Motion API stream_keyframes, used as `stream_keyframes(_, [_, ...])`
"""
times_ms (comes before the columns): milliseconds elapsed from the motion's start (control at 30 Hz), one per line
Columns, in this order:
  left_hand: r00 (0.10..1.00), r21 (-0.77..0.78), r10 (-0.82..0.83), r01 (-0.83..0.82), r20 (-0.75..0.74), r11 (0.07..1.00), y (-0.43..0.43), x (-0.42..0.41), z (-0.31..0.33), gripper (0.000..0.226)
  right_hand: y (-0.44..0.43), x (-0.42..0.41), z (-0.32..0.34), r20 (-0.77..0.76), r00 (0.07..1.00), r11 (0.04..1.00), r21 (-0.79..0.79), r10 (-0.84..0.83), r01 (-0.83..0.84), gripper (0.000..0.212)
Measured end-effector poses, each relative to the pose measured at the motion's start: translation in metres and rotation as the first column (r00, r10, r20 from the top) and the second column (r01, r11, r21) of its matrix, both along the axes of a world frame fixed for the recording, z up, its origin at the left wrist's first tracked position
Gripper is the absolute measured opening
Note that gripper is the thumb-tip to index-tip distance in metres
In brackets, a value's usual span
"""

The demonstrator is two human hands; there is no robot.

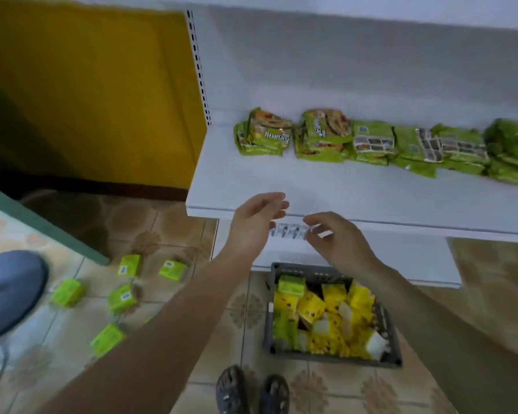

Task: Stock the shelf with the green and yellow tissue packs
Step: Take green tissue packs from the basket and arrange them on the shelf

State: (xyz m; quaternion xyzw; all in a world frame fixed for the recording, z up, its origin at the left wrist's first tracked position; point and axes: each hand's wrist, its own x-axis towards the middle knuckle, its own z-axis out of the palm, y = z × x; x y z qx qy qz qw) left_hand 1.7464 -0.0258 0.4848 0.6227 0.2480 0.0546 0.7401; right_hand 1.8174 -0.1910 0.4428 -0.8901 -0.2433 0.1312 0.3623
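White flat shelf board (341,191) stands in front of you, with a row of green printed plastic packs (371,141) lying along its back, well apart from your hands. Your left hand (256,218) hovers at the shelf's front edge, its grip spread, fingers nearly straight and holding nothing. Your right hand (335,237) hangs just beside it, a little lower, fingers curved. A small pale blurred strip (287,231) shows between the two hands, and you cannot tell whether the right grip pinches it or merely passes in front of it. Below your right forearm, a dark grey slatted plastic basket (308,271) sits on the patterned tiled floor (216,294), filled with yellow tissue packs (314,309) and a few green tissue packs (292,284) along its left side. Small green boxy packs (123,297) lie scattered on the tiles to your left, near a round blue object (9,294). Your dark sandals (232,389) show at the bottom edge.
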Motion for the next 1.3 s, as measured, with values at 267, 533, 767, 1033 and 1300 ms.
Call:
stream_keyframes(267, [0.944,-0.211,-0.052,-0.019,-0.326,0.977,-0.033,-0.016,-0.188,0.022,-0.043,-0.035,-0.214,-0.305,0.941,0.933,-0.358,-0.145,0.027,0.047])
stream_keyframes(533, [0.874,-0.38,-0.054,-0.154,-0.483,0.912,-0.075,0.01,-0.38,0.016,-0.045,0.002,-0.441,-0.282,0.948,0.843,-0.537,-0.145,-0.031,0.063])
stream_keyframes(767, [0.835,-0.386,-0.071,-0.175,-0.545,0.906,-0.083,0.005,-0.486,0.017,-0.032,0.044,-0.571,-0.063,0.976,0.715,-0.671,0.206,-0.194,0.076])
stream_keyframes(1033, [0.824,-0.322,-0.058,-0.154,-0.563,0.934,-0.076,-0.006,-0.508,0.02,-0.024,0.064,-0.615,0.069,0.938,0.656,-0.732,0.34,-0.184,0.068])
stream_keyframes(1300, [0.84,-0.305,-0.082,-0.102,-0.536,0.947,-0.076,-0.017,-0.468,0.019,-0.042,0.053,-0.555,0.041,0.989,0.725,-0.685,0.143,-0.077,0.057])
